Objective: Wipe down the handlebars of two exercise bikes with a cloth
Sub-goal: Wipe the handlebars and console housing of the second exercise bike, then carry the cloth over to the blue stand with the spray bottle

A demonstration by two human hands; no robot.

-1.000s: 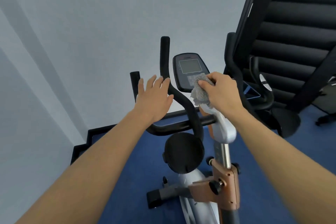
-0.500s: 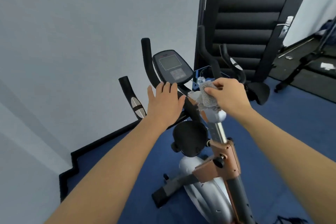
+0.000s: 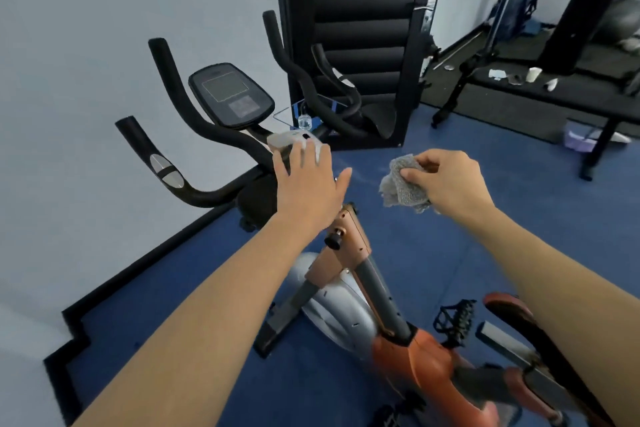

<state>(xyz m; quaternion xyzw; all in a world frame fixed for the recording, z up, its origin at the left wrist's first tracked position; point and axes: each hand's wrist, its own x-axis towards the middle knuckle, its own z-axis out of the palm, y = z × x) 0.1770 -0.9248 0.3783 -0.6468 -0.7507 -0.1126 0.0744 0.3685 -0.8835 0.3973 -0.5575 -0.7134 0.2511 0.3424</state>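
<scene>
the right hand (image 3: 450,184) grips a crumpled grey cloth (image 3: 403,185), held off the near bike's black foam handlebars (image 3: 194,118); the left hand (image 3: 308,184) hovers open. wiping looks unfinished, as far as can be judged.

A grey cloth (image 3: 403,185) is held bunched in the right hand (image 3: 446,184), clear of the bike and above the blue floor (image 3: 433,253). The left hand (image 3: 306,187) is spread flat, fingers (image 3: 304,158) extended, over the grey stem cap (image 3: 289,142) of the near bike's black handlebars (image 3: 180,107). A console (image 3: 230,95) is mounted between the bars. A second bike's handlebars (image 3: 298,73) are seen behind, against a black padded panel (image 3: 363,10).
</scene>
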